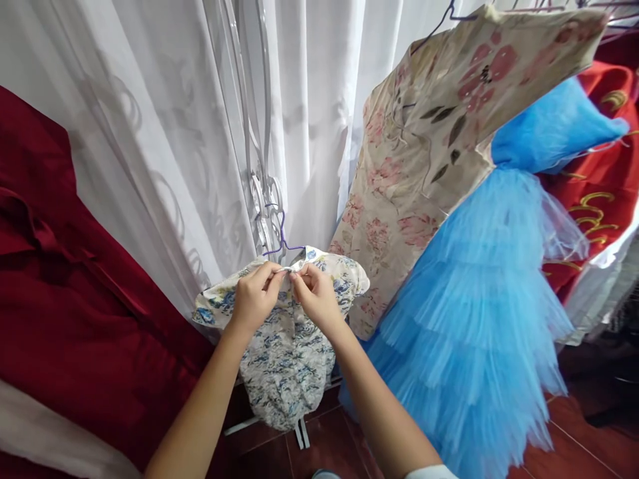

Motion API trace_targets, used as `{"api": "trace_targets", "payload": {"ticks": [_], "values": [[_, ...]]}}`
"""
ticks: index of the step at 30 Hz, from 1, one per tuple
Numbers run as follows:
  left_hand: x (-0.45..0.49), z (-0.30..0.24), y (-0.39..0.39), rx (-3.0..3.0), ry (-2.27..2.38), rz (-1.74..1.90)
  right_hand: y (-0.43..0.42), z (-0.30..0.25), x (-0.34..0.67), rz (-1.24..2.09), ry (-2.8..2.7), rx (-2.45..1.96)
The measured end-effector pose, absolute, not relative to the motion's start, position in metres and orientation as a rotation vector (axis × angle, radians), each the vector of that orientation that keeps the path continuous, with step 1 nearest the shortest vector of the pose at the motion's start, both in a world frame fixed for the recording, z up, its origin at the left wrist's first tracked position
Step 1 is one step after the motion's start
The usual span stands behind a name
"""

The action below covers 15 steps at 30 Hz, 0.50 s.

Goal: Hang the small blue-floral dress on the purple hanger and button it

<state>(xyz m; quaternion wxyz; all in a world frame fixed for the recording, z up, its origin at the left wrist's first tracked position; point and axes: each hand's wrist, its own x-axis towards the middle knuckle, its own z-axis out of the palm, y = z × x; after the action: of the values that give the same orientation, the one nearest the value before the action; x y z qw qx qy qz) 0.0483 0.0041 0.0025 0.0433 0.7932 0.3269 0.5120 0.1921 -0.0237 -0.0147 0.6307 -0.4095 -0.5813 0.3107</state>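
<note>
A short-sleeved floral garment (284, 372), white with blue and yellow print, hangs on a purple hanger (283, 241) in the middle of the view. My left hand (258, 293) pinches the left edge of its neckline. Close beside it, my right hand (315, 293) pinches the neckline's other edge, with the fingertips of both hands nearly meeting at the top of the front opening. Whether a button or other fastener sits between the fingers is too small to tell.
A white metal stand (267, 133) rises behind the garment before white curtains (164, 100). To the right hang a beige floral dress (399, 199), a tiered blue tulle dress (464, 299) and a red garment (599, 219). Dark red cloth (74, 299) hangs at left, above tiled floor (324, 446).
</note>
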Motion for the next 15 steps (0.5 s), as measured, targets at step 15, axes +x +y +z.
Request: {"api": "trace_targets", "payload": {"ticks": [15], "values": [[-0.061,-0.064,0.035,0.338,0.727,1.949,-0.029,-0.075,0.199,1.138,-1.485,-0.905]]}}
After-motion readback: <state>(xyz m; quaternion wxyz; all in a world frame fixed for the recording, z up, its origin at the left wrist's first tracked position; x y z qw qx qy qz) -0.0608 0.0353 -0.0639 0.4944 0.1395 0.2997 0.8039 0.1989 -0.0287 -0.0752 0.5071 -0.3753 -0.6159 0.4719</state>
